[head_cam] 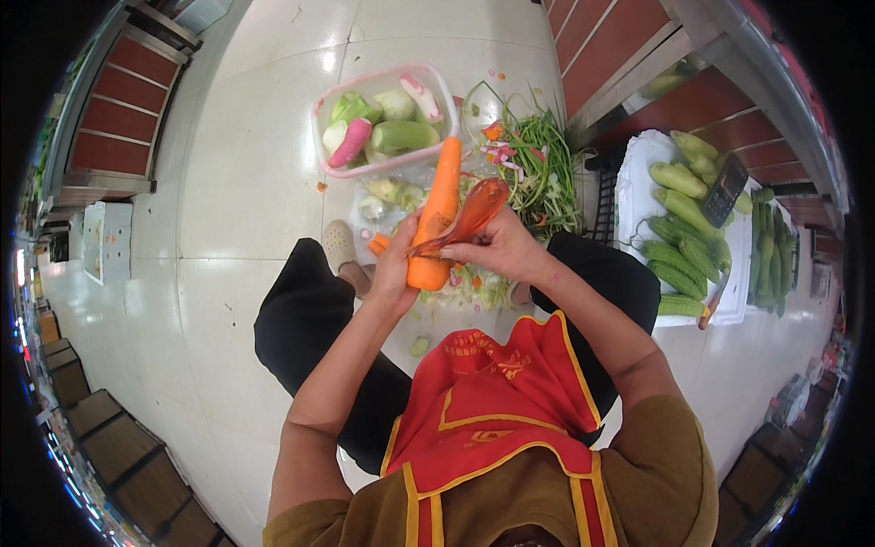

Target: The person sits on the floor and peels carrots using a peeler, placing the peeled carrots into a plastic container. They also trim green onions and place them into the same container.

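My left hand [394, 268] is closed around the lower part of a large orange carrot [444, 181], which points away from me. In my right hand [511, 247] is a peeler with a translucent red-brown plastic handle [487, 204]. Its head lies against the carrot near the thick end; the blade itself cannot be made out. Just beyond the carrot stands a pink-rimmed plastic basin [317, 130] holding a pink radish [351, 142], a partly peeled pink-and-white radish [421, 98] and several pale green vegetables [405, 137]. Beneath my hands, peelings [472, 279] litter the floor.
Green stems and trimmings [543, 161] are heaped right of the basin. At right, a white foam box [737, 287] carries pale green squash [677, 179], ridged green gourds [673, 267], a dark keypad device [726, 190] and a brown-handled tool [715, 304]. Red-panelled shelving [126, 102] borders the aisle.
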`<state>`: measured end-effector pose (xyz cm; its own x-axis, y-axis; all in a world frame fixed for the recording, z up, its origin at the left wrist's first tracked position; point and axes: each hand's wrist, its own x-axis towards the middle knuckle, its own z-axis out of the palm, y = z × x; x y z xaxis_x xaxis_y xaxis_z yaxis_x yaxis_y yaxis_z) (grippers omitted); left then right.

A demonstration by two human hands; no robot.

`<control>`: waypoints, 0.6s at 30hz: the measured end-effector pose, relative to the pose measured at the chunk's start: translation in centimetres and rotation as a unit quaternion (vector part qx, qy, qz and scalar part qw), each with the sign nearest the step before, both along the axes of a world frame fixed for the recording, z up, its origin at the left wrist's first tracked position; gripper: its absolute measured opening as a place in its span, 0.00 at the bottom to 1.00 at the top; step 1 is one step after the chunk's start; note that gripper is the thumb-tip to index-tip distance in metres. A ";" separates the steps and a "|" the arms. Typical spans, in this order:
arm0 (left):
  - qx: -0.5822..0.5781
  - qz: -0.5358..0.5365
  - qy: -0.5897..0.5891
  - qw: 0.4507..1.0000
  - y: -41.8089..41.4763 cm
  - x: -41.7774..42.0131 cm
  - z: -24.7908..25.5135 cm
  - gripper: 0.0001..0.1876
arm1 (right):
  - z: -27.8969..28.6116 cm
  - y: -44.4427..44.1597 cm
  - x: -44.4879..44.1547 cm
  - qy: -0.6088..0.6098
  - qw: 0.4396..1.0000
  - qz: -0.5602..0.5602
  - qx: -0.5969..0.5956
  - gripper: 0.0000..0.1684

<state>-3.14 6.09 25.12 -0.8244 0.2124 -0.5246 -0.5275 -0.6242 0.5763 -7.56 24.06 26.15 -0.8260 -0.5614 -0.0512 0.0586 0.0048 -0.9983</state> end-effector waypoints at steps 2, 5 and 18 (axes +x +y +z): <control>-0.002 -0.008 0.015 1.000 0.1 0.2 0.0 0.23 | -0.1 0.1 0.2 0.033 0.998 0.028 0.048 0.12; -0.019 -0.029 0.020 0.999 0.2 0.3 -0.1 0.22 | 0.3 0.3 -0.2 0.103 0.992 0.019 0.068 0.12; 0.115 -0.103 -0.010 0.988 -2.9 1.5 -0.8 0.24 | -0.5 5.7 -6.8 0.106 0.926 -0.346 0.107 0.14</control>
